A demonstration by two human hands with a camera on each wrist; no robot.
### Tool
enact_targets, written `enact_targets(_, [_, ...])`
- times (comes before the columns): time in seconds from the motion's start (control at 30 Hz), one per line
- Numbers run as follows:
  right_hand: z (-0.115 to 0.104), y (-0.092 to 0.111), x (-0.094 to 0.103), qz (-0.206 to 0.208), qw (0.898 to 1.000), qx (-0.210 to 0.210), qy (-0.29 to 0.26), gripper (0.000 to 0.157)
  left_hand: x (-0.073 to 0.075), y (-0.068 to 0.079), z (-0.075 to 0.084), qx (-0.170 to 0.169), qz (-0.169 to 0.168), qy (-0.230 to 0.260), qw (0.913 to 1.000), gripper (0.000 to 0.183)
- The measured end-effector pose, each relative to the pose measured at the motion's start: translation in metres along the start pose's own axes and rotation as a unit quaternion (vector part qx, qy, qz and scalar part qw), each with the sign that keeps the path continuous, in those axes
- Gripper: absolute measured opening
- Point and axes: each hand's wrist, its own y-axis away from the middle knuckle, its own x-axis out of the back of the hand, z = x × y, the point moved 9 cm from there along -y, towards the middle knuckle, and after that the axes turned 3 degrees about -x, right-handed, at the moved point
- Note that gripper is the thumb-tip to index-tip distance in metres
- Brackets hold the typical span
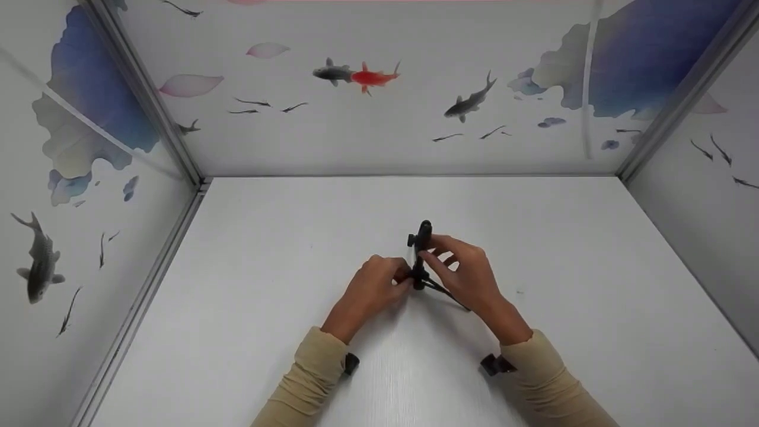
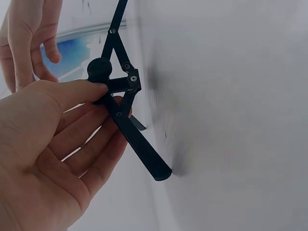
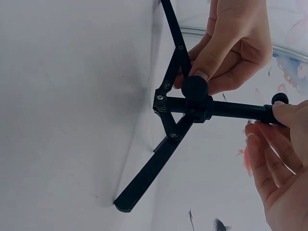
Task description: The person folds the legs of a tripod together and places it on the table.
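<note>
Counter (image 1: 249, 267): white and broad, its far edge meeting a printed wall (image 1: 391, 136); its near edge lies outside the head view.
Sleeves (image 1: 308, 367): tan, reaching in from the near side, one toward the left of the counter's middle, one toward the right.
Tripod (image 1: 423, 236): small, black, standing on the counter about midway between the left and right edges and well apart from the far edge; it lies between the left hand (image 1: 373, 284) and the right hand (image 1: 474, 276), touched by both.
Long axis: the column (image 3: 236, 109) stands upright, about square to the counter, so the two hands are set along it one above the other, not merely side by side.
Left hand's hold: low, with thumb and fingers gripping around the hub where the legs join; from this hand the tripod lies to the right.
Right hand's hold: high, with thumb and fingers pinching the column's upper end; from this hand the tripod lies to the left.
Nearer hand: neither, as both are in contact; the left is closer to the counter.
Legs (image 3: 149, 173): splayed outward and down; one runs toward the near right, below the right hand. The feet seem to meet the counter, though the dim wrist views make light contact hard to confirm.
Lower knob (image 3: 195, 88): round, at the hub, beside the left thumb.
Upper knob (image 3: 280, 98): smaller, at the column's top, beside the right thumb.
</note>
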Motion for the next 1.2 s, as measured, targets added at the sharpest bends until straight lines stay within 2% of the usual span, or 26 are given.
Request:
enact_targets(0.17, [0.0001, 0.0007, -0.0001, 0.003, 1.000, 0.008, 0.006, 0.029, 0.0009, -0.0007, 0.0010, -0.008, 0.007, 0.018, 0.9998, 0.011])
enact_targets(0.47, [0.0015, 0.0008, -0.0003, 0.000, 1.000, 0.009, 0.006, 0.030, 0.0021, -0.0004, 0.0017, -0.005, 0.013, 0.020, 0.9997, 0.011])
enact_targets(0.83, [0.0006, 0.0010, 0.0010, -0.002, 1.000, 0.014, 0.013, 0.032, 0.0065, -0.0003, 0.0075, -0.036, 0.035, 0.022, 0.9985, 0.010])
enact_targets(1.2, [0.0015, 0.0004, 0.0009, -0.003, 1.000, 0.015, 0.006, 0.032, 0.0092, -0.0007, 0.0090, -0.046, 0.049, 0.017, 0.9976, 0.010])
